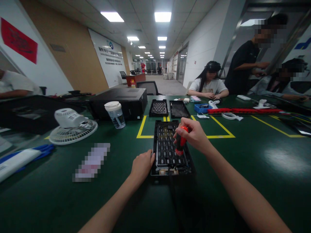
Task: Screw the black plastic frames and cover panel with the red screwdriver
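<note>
An open black case (191, 163) lies on the green table in front of me, with a dark grid of several rounded cells inside. Along its near end are a tan strip (165, 172) and some dark wires. My left hand (143, 164) grips the case's left edge, its fingers partly hidden by the side wall. In my right hand (194, 132) is a screwdriver (179, 147) with a red and black handle, held upright over the right part of the grid. Its tip points down near the case's near right corner; whether it touches a screw I cannot tell.
Behind the case lie a similar gridded black case (159, 108) and a black cover (179, 109). At left stand a lidded cup (116, 116), a white fan (73, 129) and a large black box (121, 100). A blue tray (202, 108) lies back right. Other people sit or stand beyond.
</note>
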A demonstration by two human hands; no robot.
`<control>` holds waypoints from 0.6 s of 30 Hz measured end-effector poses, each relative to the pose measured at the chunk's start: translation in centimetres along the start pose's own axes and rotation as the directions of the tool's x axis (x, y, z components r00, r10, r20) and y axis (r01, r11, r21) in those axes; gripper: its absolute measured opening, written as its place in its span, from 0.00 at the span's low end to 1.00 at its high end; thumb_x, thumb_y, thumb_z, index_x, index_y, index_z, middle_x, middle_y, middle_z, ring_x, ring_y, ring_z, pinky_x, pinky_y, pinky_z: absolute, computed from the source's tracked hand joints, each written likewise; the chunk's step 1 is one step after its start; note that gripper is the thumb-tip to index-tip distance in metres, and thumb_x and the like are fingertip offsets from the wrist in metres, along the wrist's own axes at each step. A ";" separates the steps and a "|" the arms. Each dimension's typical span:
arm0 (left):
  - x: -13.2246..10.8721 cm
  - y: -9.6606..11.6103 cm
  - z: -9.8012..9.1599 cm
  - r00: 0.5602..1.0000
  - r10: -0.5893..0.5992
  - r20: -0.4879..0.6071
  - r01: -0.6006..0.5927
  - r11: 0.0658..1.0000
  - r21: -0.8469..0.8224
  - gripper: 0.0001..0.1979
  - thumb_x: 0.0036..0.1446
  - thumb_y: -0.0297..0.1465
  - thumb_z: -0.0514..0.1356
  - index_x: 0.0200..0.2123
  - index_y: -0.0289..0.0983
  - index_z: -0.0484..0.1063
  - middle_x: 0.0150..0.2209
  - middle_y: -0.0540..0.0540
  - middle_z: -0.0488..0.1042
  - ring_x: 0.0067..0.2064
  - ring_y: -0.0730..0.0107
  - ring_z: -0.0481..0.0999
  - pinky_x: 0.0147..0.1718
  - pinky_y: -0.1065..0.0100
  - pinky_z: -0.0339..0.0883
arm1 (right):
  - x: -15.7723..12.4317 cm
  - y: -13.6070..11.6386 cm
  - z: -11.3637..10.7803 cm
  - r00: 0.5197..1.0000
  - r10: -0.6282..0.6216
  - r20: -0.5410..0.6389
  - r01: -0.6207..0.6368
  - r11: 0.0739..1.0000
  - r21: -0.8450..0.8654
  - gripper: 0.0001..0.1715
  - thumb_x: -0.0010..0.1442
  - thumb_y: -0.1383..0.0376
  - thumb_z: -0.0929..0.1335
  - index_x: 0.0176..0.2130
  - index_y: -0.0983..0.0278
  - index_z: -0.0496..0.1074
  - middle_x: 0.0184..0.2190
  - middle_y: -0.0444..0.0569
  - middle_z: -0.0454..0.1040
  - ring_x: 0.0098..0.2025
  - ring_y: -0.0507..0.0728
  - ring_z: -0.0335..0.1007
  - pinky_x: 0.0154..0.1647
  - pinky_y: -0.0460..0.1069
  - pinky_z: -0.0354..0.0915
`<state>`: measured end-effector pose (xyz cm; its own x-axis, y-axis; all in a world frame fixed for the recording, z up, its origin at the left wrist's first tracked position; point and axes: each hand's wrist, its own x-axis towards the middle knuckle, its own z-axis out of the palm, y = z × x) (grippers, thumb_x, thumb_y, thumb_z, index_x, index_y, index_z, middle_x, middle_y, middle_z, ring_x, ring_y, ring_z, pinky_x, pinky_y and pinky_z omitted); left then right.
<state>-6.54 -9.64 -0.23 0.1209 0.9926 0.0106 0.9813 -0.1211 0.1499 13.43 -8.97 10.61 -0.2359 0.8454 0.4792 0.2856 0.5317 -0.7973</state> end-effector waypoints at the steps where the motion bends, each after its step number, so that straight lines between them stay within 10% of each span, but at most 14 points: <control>1: 0.0 0.0 0.0 1.000 -0.005 0.006 0.005 1.000 0.001 0.18 0.62 0.39 0.42 0.44 0.40 0.67 0.35 0.44 0.75 0.37 0.65 0.76 0.34 0.68 0.66 | 0.0 0.0 0.0 1.000 -0.008 -0.011 0.008 1.000 -0.016 0.22 0.50 0.49 0.67 0.23 0.63 0.57 0.19 0.43 0.68 0.20 0.50 0.64 0.17 0.43 0.56; 18: 0.0 0.0 0.0 1.000 -0.003 0.007 0.003 1.000 0.005 0.18 0.62 0.39 0.42 0.44 0.40 0.67 0.36 0.45 0.75 0.38 0.64 0.76 0.35 0.68 0.66 | -0.2 -0.3 0.8 0.975 -0.146 -0.168 0.081 0.935 -0.344 0.24 0.51 0.50 0.66 0.21 0.63 0.52 0.17 0.38 0.52 0.20 0.47 0.48 0.21 0.44 0.47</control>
<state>-6.57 -9.65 -0.21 0.1186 0.9929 0.0034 0.9824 -0.1178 0.1446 12.61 -9.35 10.46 -0.1161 0.7549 0.6454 0.5677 0.5837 -0.5805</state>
